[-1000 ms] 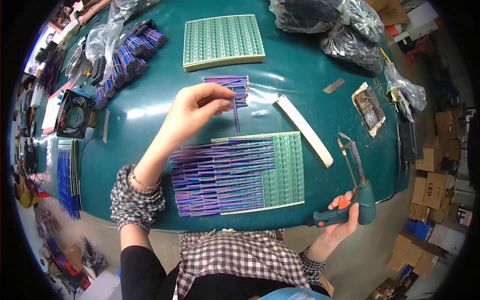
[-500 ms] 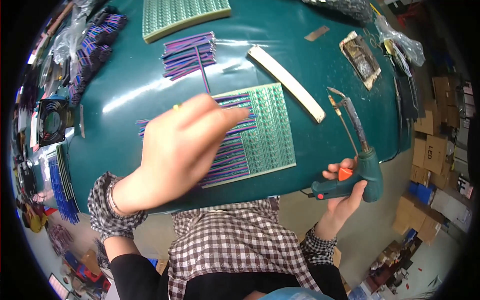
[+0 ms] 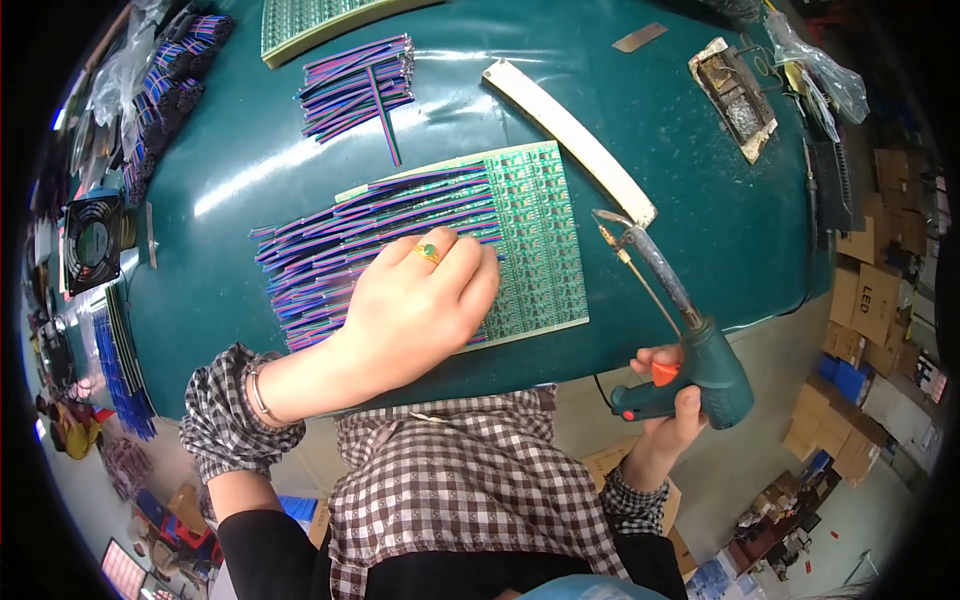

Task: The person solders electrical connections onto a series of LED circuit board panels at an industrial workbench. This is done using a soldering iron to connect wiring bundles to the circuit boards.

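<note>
My left hand is closed over a green circuit board panel, its fingers curled down among the wires. The fingertips are hidden, so what they pinch cannot be made out. Rows of purple, blue and black wires lie across the panel's left part and stick out past its left edge. In my right hand is a green soldering gun with an orange trigger. Its hot tip and thin feed tube point up and left, just right of the panel and apart from it.
Beyond the panel lies a pile of loose wires with one wire across it. A cream strip rests diagonally at the panel's far right. Farther right sits a stained solder tray. A small black fan stands at left; more boards lie at the back.
My left hand has moved nearer to me and right over the panel, and its outstretched finger is now curled in. The soldering gun has shifted left and slightly nearer. The view has shifted a little.
</note>
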A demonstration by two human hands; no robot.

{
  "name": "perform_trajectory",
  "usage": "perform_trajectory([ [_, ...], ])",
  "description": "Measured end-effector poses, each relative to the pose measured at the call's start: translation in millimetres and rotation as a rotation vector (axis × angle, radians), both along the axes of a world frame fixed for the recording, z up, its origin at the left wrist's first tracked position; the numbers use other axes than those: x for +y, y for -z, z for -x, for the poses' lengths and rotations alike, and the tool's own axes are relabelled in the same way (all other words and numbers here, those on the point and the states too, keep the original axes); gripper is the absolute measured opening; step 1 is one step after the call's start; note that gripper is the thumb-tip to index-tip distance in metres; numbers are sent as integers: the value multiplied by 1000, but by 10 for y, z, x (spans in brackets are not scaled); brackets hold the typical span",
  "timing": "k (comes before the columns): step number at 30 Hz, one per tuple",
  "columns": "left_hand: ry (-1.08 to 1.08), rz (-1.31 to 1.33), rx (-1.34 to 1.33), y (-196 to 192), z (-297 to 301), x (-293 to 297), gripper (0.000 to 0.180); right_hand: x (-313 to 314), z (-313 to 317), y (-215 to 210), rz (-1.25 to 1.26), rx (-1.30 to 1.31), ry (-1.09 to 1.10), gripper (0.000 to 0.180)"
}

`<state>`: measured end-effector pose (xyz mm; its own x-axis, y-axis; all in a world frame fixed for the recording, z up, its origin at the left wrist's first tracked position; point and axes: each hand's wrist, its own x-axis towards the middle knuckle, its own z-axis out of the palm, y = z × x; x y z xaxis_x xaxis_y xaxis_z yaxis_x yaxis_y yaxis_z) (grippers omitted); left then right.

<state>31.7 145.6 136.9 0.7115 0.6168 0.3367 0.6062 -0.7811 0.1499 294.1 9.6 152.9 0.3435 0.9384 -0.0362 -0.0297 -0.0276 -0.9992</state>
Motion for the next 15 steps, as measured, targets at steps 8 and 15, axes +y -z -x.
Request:
perform_trajectory([
  [8, 42, -32, -98, 130, -55, -9, 28, -95, 41, 73, 17, 42, 5, 60],
  [15, 36, -48, -132, 333, -86, -7, 30, -102, 150, 83, 97, -78, 9, 65],
])
